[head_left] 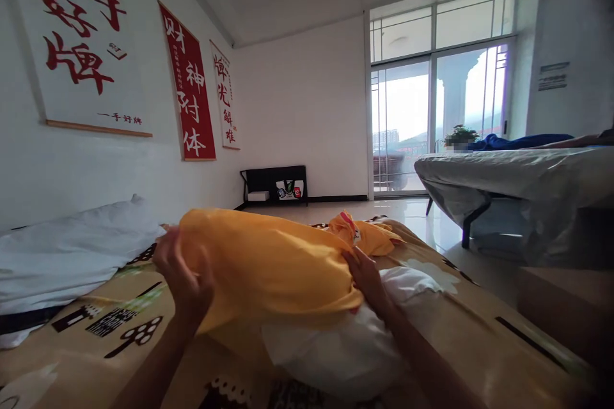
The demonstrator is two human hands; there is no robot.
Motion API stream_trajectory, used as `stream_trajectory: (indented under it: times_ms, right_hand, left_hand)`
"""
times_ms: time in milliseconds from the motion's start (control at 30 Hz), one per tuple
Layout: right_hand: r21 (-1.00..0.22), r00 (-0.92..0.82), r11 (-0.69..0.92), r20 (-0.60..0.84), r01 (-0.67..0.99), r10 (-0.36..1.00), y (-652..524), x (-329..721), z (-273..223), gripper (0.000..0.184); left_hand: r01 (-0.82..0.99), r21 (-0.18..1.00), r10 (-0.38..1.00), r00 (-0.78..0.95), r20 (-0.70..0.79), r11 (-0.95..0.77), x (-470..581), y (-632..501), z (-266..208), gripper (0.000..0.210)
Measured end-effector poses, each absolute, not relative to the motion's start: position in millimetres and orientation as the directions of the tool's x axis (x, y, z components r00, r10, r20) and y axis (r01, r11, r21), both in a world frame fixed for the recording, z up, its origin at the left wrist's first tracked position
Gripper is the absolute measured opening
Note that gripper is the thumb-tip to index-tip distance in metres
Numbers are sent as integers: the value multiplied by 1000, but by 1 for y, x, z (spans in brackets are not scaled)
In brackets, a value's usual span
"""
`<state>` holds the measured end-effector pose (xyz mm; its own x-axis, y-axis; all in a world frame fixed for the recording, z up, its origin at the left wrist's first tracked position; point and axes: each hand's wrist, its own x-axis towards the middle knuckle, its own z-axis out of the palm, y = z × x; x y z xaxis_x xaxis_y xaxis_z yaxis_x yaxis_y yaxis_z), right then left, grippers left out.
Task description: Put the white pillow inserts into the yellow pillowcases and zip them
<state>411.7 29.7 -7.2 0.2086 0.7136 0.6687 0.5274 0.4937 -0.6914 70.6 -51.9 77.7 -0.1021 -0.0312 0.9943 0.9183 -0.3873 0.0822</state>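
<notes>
Orange cloth (273, 262): slump risk

It's between your hands, above the patterned sheet; could slump onto the white cloth (330, 354) below if your left hand (185, 275) slips, grip there too blurred to tell. Your right hand (367, 278) pinches the right edge. Fabric looks thin, bulging, creased rightward.

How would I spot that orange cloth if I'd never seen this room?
Find the tan patterned sheet across the foreground. Above its middle, a broad orange cloth spans from the blurred left hand to the right hand, which grips its edge. Its large, plain face sets it apart from the white fabric below and the crumpled orange bunch beyond.
</notes>
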Motion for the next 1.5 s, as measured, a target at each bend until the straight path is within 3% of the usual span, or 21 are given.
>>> stream_trajectory:
  times_ms: [67,133,200,300,400,467,633,700,800,900,1000,1067,1133,1233,1367,1400,1500]
  right_hand:
    - [-634,130,503,688,587,714,25,404,-6,46]
    - [-610,12,534,666,586,746,15,405,0,49]
    - [-660,-143,547,564,515,814,-1,416,7,51]
    - [-711,-387,528,374,464,843,-26,448,12,49]
    - [-534,-532,605,305,592,790,-43,475,2,69]
    - [-369,-551,626,297,687,780,-47,478,-8,78]
    - [-33,-526,557,283,830,802,-45,454,-8,27]
    - [27,-448,462,298,887,843,-42,449,8,19]
    - [50,-315,323,403,945,859,-41,452,46,20]
    - [96,-224,218,673,971,704,-52,455,90,17]
    - [38,-115,230,937,972,330,-81,448,125,15]
    - [76,-117,313,987,947,114,-104,434,139,16]
    - [199,-229,356,972,913,45,-121,416,141,14]
    - [292,-389,368,894,883,224,-121,382,118,17]
    - [229,-506,478,618,848,602,-87,336,42,26]
    - [178,-541,536,524,825,658,-77,327,19,26]
    - [-141,-534,610,358,780,766,-57,311,-40,34]
  left_hand:
    - [867,-286,22,322,946,-407,100,-67,79,67]
    - [760,-462,209,597,774,-457,123,-74,86,74]
    - [728,-456,383,668,637,-511,131,-70,95,88]
    - [717,-325,553,688,469,-616,120,-58,100,99]
    - [720,-231,622,686,377,-654,108,-59,94,99]
    - [722,-238,634,687,355,-650,111,-67,91,90]
    - [706,-366,658,704,268,-606,139,-91,97,35]
    - [699,-455,652,701,288,-552,143,-94,99,19]
    - [723,-539,632,669,391,-432,140,-95,100,16]
    - [801,-493,609,586,534,-339,135,-90,106,18]
    - [854,-402,550,520,653,-330,130,-75,120,19]
    - [884,-329,523,462,716,-331,125,-57,129,18]
    - [923,-233,525,368,768,-307,119,-35,131,23]
    - [959,-68,562,219,798,-277,112,-1,108,33]
    - [963,110,690,95,717,-247,112,28,30,41]
    - [954,126,723,117,681,-273,113,31,8,42]
    - [877,150,778,313,545,-457,115,24,-47,49]
